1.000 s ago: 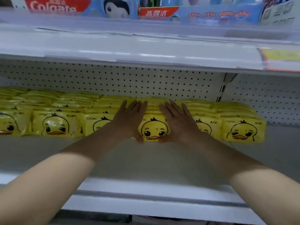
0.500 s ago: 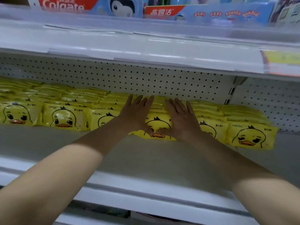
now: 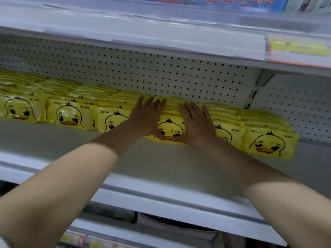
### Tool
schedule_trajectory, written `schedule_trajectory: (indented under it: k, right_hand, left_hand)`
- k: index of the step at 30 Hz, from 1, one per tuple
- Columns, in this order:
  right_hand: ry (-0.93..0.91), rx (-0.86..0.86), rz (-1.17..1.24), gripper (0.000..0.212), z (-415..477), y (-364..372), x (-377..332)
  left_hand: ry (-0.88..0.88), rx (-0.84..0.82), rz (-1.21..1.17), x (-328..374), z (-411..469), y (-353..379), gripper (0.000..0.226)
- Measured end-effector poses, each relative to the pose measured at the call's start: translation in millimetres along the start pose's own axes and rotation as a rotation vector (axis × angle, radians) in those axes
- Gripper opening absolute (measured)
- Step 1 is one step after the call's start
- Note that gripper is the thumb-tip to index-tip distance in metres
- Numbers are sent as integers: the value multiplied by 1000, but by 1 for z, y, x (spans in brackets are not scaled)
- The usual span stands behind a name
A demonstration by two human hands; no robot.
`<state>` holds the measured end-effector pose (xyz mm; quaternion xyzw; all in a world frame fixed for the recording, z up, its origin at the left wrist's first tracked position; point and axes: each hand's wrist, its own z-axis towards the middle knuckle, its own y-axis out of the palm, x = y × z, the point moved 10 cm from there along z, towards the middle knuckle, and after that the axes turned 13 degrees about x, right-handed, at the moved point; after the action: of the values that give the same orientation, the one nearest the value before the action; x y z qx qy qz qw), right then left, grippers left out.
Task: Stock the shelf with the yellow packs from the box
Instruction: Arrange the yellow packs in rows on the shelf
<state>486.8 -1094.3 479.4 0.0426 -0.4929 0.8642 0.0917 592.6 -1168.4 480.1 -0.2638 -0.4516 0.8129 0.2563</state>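
white pegboard shelf [image 3: 161,163] carries a row of yellow packs [image 3: 71,115] from 9 to 3 o'clock. left hand [image 3: 146,119] and right hand [image 3: 196,124], fingers straight, press flat on the centre stack [image 3: 170,127]. step judged: squaring the stack. next needs another pack; box not in view

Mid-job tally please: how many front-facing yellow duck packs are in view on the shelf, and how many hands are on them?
Front-facing yellow duck packs: 6
Hands on the packs: 2, left hand, right hand
Total: 8
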Motion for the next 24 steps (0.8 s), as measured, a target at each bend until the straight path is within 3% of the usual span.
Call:
schedule_trajectory:
  k: [4, 10, 14, 24]
  right_hand:
    - [42, -17, -5, 126, -1, 0, 4]
    - [99, 117, 123, 128, 22, -33, -26]
    - [53, 46, 143, 132, 47, -19, -87]
    - [92, -62, 29, 135, 75, 17, -147]
  left_hand:
    - [30, 3, -97, -7, -2, -3, 148]
    - [35, -89, -121, -106, -23, -15, 154]
    - [91, -216, -52, -142, -37, 3, 154]
    - [243, -189, 20, -148, -27, 20, 152]
